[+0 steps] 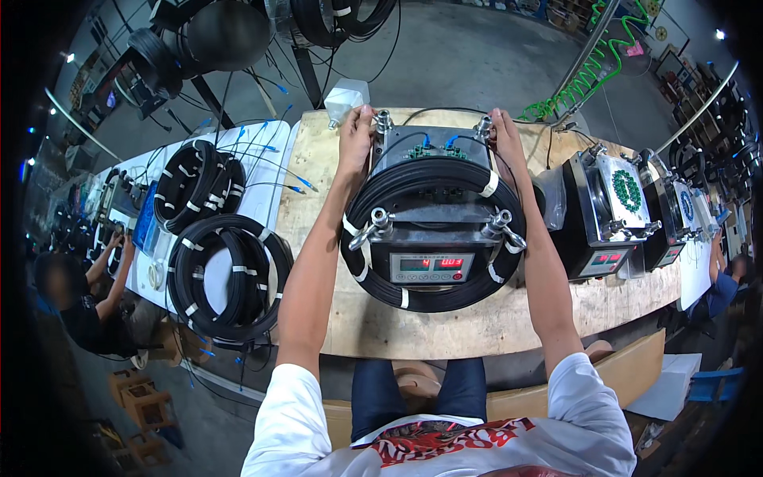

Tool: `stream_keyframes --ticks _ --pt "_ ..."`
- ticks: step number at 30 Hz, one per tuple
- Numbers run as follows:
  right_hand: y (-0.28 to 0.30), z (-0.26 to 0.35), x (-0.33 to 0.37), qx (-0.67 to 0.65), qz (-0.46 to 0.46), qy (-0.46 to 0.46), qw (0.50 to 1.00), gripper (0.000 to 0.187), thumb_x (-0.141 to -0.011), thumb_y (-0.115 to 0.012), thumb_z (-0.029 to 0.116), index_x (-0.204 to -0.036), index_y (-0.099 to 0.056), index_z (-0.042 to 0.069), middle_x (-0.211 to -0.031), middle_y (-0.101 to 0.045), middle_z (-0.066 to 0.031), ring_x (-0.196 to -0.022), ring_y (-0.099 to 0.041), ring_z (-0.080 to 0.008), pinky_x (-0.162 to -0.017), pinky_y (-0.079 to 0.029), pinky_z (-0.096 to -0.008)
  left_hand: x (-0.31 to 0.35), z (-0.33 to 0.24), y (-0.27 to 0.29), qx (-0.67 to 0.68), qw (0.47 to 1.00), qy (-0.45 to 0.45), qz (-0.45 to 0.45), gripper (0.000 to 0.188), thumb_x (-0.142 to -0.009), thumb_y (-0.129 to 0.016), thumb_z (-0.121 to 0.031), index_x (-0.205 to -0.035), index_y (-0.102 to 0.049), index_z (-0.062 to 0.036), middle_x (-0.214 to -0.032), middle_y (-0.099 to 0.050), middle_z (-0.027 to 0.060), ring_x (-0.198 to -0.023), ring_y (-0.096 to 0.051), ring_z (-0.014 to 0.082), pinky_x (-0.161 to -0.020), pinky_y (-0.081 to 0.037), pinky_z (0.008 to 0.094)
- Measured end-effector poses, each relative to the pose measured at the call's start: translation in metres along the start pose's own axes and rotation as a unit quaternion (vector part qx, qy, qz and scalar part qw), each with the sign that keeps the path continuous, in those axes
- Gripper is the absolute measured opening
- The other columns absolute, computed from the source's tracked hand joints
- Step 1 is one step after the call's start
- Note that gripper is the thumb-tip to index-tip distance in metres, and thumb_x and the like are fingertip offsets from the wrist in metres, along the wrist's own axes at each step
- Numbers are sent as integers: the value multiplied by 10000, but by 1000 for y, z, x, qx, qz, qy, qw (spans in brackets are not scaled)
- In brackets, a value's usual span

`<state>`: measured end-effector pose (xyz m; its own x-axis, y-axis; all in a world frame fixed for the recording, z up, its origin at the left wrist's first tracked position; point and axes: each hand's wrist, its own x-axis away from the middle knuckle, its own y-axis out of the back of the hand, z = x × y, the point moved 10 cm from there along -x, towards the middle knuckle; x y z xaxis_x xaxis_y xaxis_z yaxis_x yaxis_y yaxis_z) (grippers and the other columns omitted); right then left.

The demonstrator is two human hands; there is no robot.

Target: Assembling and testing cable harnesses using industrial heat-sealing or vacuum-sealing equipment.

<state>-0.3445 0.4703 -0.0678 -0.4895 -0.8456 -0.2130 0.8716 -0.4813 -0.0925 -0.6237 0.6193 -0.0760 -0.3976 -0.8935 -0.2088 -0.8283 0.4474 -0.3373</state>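
Black cable coil [425, 172] btwn forearms [315, 254]; 2 hands [355, 145] [506, 143] beyond, half-curled by metal knobs [383, 121], hold unclear.

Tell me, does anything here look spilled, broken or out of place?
Nothing looks spilled or broken. Slightly untidy: blue-tipped cable ends dangle by the near edge of the white table, below the black coils. Another coil hangs around the lit display of the nearest machine: odd, but neatly tied.

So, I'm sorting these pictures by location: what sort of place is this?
Probably a cable factory or assembly workshop: there are loops of black cable, machines with red displays on a wooden bench, and other people at work on either side.
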Motion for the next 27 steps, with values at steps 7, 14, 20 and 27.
stream_keyframes --ticks 7,14,20,27 --pt "-9 24 15 59 -5 33 998 457 -1064 -474 365 -1384 -504 41 -1055 -631 -70 -826 -600 -128 -739 -491 -255 -3 -34 35 -333 938 -87 -42 460 -999 -562 -370 -1217 -644 27 -1110 -680 236 -1070 -615 316 -950 -461 374" --pt "-22 105 84 167 13 -20 986 696 -985 -561 522 -1506 -385 95 -1320 -576 -180 -1104 -604 -237 -981 -451 -352 74 -90 -41 -382 923 -43 -4 679 -1010 -494 -522 -1389 -529 39 -1279 -630 236 -1255 -557 271 -1076 -382 352" --pt "-31 111 90 256 -28 88 962 795 -833 -741 404 -1463 -412 50 -1002 -644 -174 -823 -634 -203 -773 -504 -335 87 -95 -72 -443 896 21 27 814 -857 -605 -581 -1486 -443 -89 -1441 -368 370 -1406 -338 457 -1146 -317 458" --pt "-42 100 80 250 -14 47 967 796 -789 -777 329 -1447 -436 39 -1021 -664 -171 -856 -654 -216 -817 -507 -329 69 -77 -58 -501 860 77 55 708 -849 -560 -394 -1489 -443 -114 -1475 -409 325 -1433 -320 428 -1156 -311 464"
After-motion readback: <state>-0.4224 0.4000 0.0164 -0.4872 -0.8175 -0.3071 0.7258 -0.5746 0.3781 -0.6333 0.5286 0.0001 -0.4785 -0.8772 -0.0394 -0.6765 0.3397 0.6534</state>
